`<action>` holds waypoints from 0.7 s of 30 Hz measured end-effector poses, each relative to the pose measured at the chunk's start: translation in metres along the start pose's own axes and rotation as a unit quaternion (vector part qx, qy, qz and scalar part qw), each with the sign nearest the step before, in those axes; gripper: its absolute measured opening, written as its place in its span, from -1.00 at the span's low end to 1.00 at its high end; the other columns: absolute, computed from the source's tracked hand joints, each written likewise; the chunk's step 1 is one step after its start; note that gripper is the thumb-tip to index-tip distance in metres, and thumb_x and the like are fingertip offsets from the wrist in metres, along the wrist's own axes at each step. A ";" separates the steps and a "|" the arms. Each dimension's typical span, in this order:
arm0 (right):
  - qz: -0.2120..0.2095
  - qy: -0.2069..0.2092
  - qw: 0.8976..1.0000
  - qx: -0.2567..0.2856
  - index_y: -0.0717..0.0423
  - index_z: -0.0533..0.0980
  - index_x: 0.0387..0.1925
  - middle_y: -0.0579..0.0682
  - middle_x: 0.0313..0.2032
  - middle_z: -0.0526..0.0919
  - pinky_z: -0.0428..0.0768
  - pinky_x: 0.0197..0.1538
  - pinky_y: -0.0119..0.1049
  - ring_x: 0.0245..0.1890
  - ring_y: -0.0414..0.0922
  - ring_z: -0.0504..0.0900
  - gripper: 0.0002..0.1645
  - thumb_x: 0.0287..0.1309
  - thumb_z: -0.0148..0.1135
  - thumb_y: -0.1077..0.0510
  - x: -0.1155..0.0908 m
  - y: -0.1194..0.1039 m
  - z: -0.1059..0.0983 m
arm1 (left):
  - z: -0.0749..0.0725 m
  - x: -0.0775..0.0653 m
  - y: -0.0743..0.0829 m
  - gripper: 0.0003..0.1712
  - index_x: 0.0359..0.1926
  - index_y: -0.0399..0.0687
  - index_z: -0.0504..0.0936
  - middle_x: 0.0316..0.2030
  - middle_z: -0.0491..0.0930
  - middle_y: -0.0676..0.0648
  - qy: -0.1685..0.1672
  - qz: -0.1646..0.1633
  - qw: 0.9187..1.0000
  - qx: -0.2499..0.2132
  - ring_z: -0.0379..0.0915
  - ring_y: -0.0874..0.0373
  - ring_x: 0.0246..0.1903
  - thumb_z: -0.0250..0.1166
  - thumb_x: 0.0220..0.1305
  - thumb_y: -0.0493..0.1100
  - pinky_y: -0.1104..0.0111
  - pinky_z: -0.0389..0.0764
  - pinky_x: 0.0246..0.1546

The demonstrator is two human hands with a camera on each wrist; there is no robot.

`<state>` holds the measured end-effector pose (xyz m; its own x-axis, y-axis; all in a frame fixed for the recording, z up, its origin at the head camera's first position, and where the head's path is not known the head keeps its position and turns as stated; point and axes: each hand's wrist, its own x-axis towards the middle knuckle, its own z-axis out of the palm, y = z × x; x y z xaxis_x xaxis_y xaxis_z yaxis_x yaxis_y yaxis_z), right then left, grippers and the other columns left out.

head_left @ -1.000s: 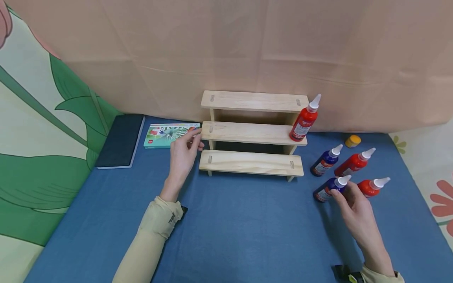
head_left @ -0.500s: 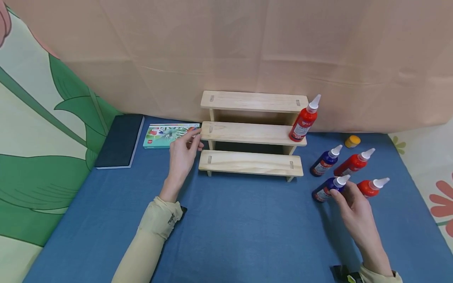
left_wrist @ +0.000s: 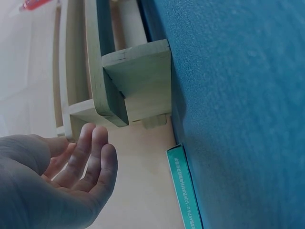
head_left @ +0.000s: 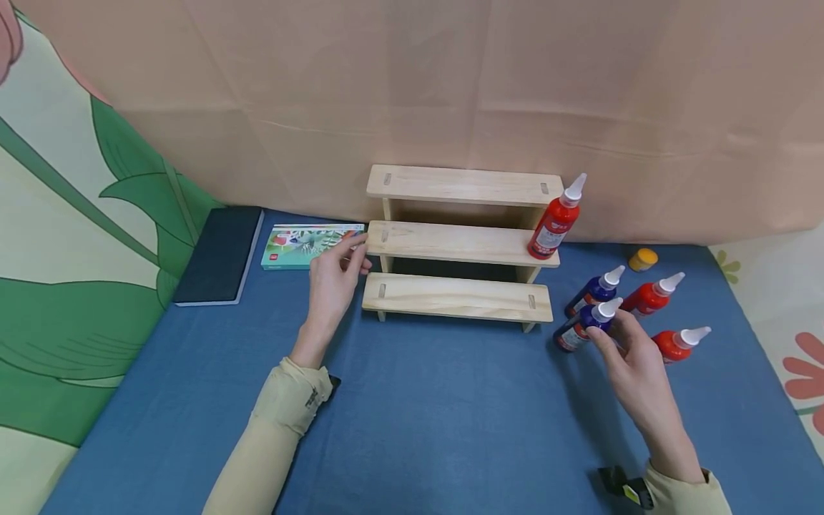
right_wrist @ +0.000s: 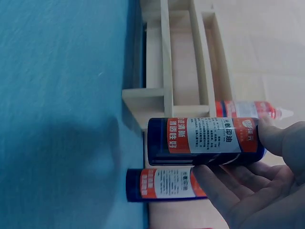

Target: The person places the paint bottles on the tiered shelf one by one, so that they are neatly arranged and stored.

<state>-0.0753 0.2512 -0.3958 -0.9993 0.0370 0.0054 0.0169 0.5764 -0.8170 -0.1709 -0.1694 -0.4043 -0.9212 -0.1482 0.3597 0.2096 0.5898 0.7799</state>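
Note:
My right hand [head_left: 634, 365] grips a blue ink bottle [right_wrist: 205, 141] with a white pointed nozzle, thumb on one side and fingers on the other. The bottle stands nearly upright, in front of a second blue ink bottle [right_wrist: 164, 185]. A three-tier wooden shelf [head_left: 457, 295] stands at the middle back. At the left end of its middle board, my left hand [head_left: 335, 279] pinches the corner between thumb and forefinger; the other fingers are loosely bent in the left wrist view. One red ink bottle [head_left: 553, 225] stands on the middle board's right end.
Two more red bottles [head_left: 646, 299] stand right of the blue ones, near a yellow cap [head_left: 642, 259]. Left of the shelf lie a green illustrated box [head_left: 302, 247] and a dark notebook [head_left: 219, 254]. A beige cloth [head_left: 450, 86] hangs behind the blue-covered table [head_left: 425, 415].
My right hand has moved left and away from me with the blue ink bottle, which now overlaps the other blue bottle in the head view. My left hand stays at the shelf.

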 end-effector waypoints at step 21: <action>-0.063 0.026 0.998 -0.001 0.25 0.36 0.53 0.31 0.37 0.53 0.52 0.18 -0.50 0.36 0.35 0.51 -0.36 0.61 0.20 0.04 0.007 -0.028 -0.002 | -0.001 0.000 0.001 -0.65 0.28 -0.24 0.71 -0.38 0.78 -0.18 -0.004 -0.003 1.000 0.002 0.77 -0.05 -0.40 0.25 0.63 -0.21 0.11 0.72 -0.32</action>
<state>-0.0827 0.2365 -0.3715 -0.9904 0.0075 0.1380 -0.1080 0.5806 -0.8070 -0.1700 -0.1692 -0.4030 -0.9247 -0.1454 0.3518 0.2033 0.5928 0.7793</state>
